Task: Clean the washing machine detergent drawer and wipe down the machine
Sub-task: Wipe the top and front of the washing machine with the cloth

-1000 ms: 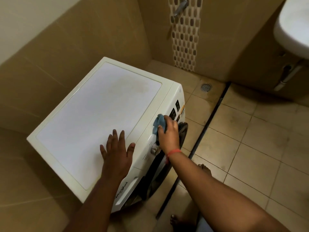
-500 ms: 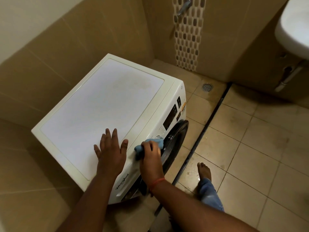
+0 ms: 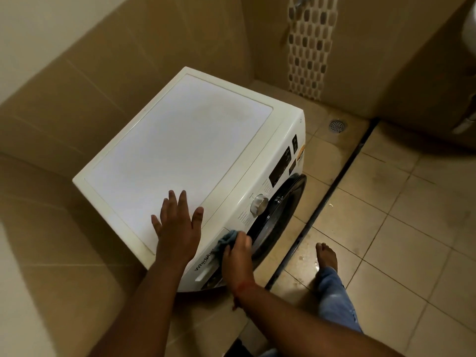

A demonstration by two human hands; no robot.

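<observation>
1. Right hand (image 3: pixel 237 256): fingers curled tight around a bunched blue cloth (image 3: pixel 227 239); cloth pressed against the front face of the washing machine (image 3: pixel 180 150), on the detergent drawer (image 3: pixel 213 261) panel at the machine's near front corner, beside the brand lettering; red thread at the wrist.
2. Left hand (image 3: pixel 177 228): flat, fingers spread, palm down on the machine's white top near its front edge; holds nothing.
3. Bare foot (image 3: pixel 326 256) and blue trouser leg on the floor tiles, well apart from the machine's front.
4. Control dial (image 3: pixel 259 203) further along the front panel from the cloth; dark display (image 3: pixel 280 167) beyond it; round dark door (image 3: pixel 280 215) below both.
5. Floor drain (image 3: pixel 338 126) past the machine's far front corner; mosaic tile strip (image 3: pixel 307 45) on the wall behind.
</observation>
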